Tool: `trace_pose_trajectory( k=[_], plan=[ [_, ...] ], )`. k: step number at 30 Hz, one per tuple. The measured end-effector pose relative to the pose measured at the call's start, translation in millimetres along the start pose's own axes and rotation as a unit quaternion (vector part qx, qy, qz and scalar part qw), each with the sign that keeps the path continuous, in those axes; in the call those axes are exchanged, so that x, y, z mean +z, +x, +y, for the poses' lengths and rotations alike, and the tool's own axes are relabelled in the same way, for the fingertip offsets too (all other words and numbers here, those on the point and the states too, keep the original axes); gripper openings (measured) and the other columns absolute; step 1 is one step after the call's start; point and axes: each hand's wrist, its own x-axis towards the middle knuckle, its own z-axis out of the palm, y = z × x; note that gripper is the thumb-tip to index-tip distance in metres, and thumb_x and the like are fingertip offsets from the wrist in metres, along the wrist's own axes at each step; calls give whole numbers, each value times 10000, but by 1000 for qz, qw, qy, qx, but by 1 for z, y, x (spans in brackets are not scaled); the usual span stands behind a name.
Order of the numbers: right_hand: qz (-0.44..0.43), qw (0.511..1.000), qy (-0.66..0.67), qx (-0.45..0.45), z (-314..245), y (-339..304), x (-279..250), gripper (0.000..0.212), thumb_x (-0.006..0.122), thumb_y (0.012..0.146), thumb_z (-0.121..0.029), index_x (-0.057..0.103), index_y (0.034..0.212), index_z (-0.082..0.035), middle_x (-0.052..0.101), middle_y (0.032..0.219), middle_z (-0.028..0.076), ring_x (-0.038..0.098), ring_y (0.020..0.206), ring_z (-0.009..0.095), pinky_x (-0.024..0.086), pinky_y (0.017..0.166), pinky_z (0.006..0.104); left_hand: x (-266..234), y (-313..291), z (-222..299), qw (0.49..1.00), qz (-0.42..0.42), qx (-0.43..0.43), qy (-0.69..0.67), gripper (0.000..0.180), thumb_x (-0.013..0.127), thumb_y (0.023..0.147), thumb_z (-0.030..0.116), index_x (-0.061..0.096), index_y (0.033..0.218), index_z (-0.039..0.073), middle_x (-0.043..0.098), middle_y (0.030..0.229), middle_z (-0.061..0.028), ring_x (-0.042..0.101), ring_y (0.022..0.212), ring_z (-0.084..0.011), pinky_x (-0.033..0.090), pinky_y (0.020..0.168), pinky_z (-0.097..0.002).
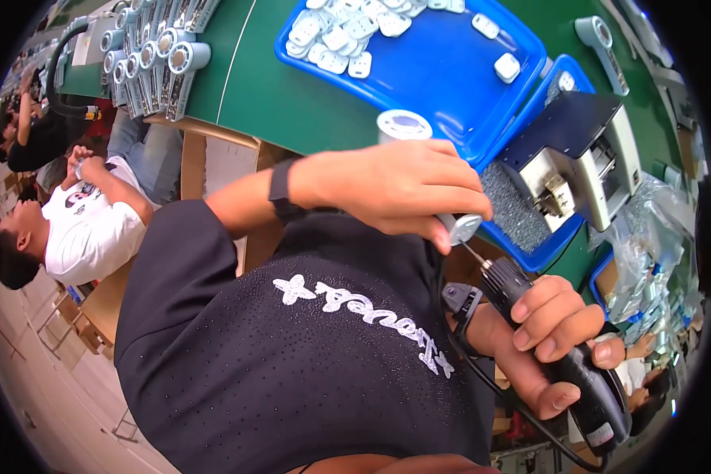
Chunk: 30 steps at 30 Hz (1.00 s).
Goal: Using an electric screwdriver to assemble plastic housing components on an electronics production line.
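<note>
My left hand is wrapped around a white handheld device. Its round head sticks out above the fingers and its narrow end shows below them, beside my thumb. Most of the device's body is hidden by the hand. In my right hand is a black electric screwdriver, gripped around its barrel with a cord trailing from the rear. The thin bit points up and left at the device's narrow end. Whether the tip touches it or stops just short, I cannot tell.
A blue tray holds several small white covers. To its right, a screw feeder stands over a blue bin with loose screws. Similar devices stand grouped at far left; another device lies far right. Others sit nearby.
</note>
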Motion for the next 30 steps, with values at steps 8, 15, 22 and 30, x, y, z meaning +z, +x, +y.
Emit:
trace_pose_trajectory(
  k=[8,15,22,30],
  plan=[
    [159,898,-375,168,100,49,26,435,742,784,-84,523,1148,10,629,737,90,576,504,177,502,503,306,-168,96,-148,923,-47,23,382,333,716,792,201,626,1086,72,608,934,-103,600,992,-308,486,867,-423],
    [-35,644,-734,212,194,99,-22,512,739,730,-151,528,1166,17,693,901,239,690,806,395,544,760,457,-213,104,-231,833,-113,-74,537,323,743,766,242,642,1030,87,641,952,-95,591,1072,-302,452,961,-456],
    [-108,601,-761,217,218,97,-41,457,683,761,-199,545,1151,-6,680,982,289,647,956,477,508,855,520,-156,11,-76,783,444,-1,437,418,784,762,254,639,1123,99,626,1064,-60,586,1027,-256,402,901,-394],
    [-86,740,-574,340,179,78,-11,391,709,785,-99,565,1134,3,652,782,133,673,628,223,547,571,361,-120,-245,27,385,347,-508,688,525,788,747,196,585,1211,58,603,1135,-138,526,1146,-364,400,994,-497]
  ],
)
